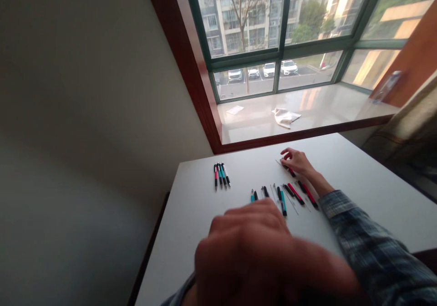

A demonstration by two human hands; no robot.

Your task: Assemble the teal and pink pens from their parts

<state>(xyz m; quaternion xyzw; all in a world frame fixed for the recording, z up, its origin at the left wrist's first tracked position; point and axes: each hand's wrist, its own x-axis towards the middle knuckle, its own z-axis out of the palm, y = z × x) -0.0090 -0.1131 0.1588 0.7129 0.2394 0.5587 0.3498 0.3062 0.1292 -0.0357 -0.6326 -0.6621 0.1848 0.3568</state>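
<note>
My right hand (297,162) rests low over the far part of the white table (246,160). Its thumb and fingers are drawn together at a small piece I cannot make out. A thin refill (277,161) shows beside the fingertips, and a black and red pen part (291,171) lies under the hand. In the near foreground, large and blurred, my left hand (252,251) is curled with its knuckles up; what it holds, if anything, is hidden. Behind it lie taken-apart pens: a teal barrel (283,202), red barrels (310,196), black grips and thin refills.
Several whole pens (221,175), red, teal and clear with black, lie side by side at the table's far left. Past the table is a window sill (252,126) with a crumpled white cloth (286,117). A grey wall (102,114) rises on the left; a curtain (403,119) hangs right.
</note>
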